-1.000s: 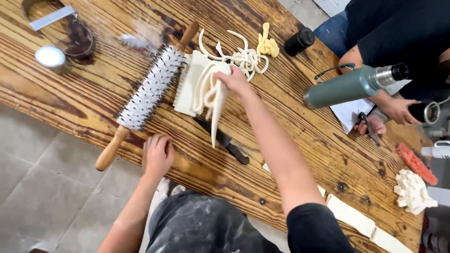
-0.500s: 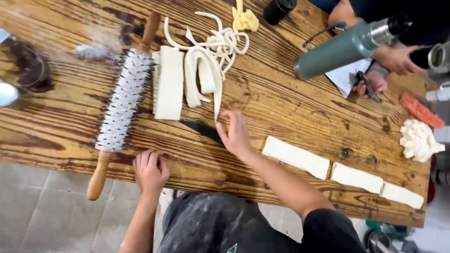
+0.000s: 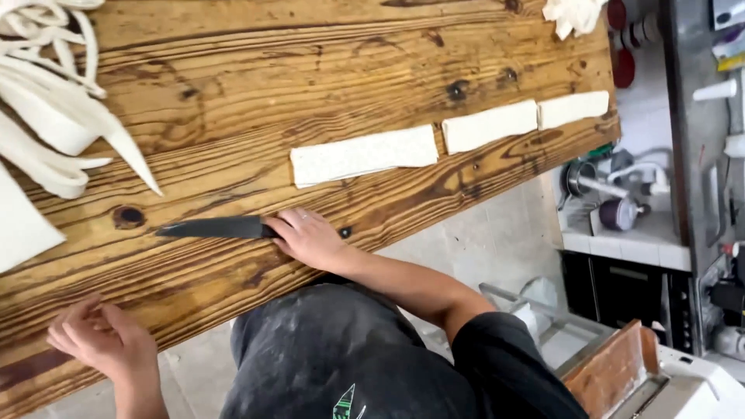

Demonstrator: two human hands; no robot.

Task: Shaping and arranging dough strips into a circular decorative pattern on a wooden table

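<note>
A dark-bladed knife (image 3: pixel 211 228) lies flat on the wooden table (image 3: pixel 326 70), its tip pointing left. My right hand (image 3: pixel 309 236) covers its handle, fingers curled over it. My left hand (image 3: pixel 97 335) rests on the table's near edge at the lower left, fingers loosely bent, holding nothing. Just beyond the knife lies a flat rectangular strip of pale dough (image 3: pixel 363 155), with two more strips (image 3: pixel 490 126) (image 3: pixel 574 109) in a row to its right.
A heap of long cut dough strips (image 3: pixel 54 116) lies at the upper left, and a flat dough sheet (image 3: pixel 19 226) at the left edge. More dough (image 3: pixel 573 14) sits at the far corner. Shelves with kitchen utensils (image 3: pixel 621 194) stand beyond the table's right end.
My right hand has come back from the dough strips to the near edge and closed over the knife's handle. The view has swung right, leaving out the spiked roller and the other person.
</note>
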